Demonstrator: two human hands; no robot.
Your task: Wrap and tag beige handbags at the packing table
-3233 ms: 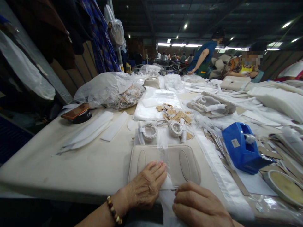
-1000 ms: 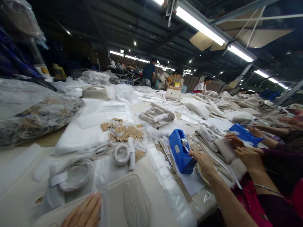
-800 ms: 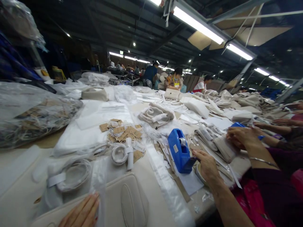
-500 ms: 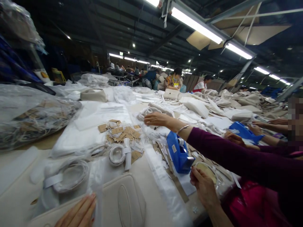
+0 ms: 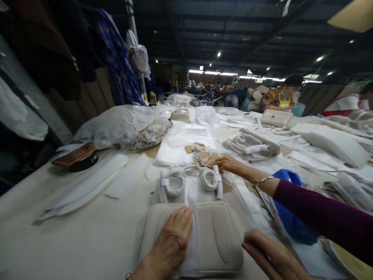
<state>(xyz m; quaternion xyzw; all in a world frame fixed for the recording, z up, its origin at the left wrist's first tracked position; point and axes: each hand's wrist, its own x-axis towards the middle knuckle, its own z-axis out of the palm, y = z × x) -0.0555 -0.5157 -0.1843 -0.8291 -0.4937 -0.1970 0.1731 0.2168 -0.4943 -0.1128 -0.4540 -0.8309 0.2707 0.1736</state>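
My left hand (image 5: 175,233) lies flat on a beige padded bag (image 5: 215,229), its fingers straight and touching a translucent plastic strip (image 5: 192,249) that runs down the bag's middle. At the bag's right corner hovers my right hand (image 5: 271,252), apart from it. Its fingers are bent together; what they hold, if anything, is blurred. Beyond the bag sit two coiled whitish cords, a left coil (image 5: 175,182) and a right coil (image 5: 208,179), each with a white wrap. A co-worker's hand (image 5: 229,163) reaches from the right to the brown cardboard tags (image 5: 204,154).
A blue tape dispenser (image 5: 291,210) stands at right under the co-worker's purple sleeve (image 5: 326,217). At left lie white foam strips (image 5: 87,190) and a brown phone-like case (image 5: 77,155). A plastic sack (image 5: 125,124) stands behind. Beige bag pieces (image 5: 250,144) pile up beyond.
The view has turned left. My right hand has come from beside the tape dispenser to the bag's right side. The co-worker's hand has shifted onto the tags.
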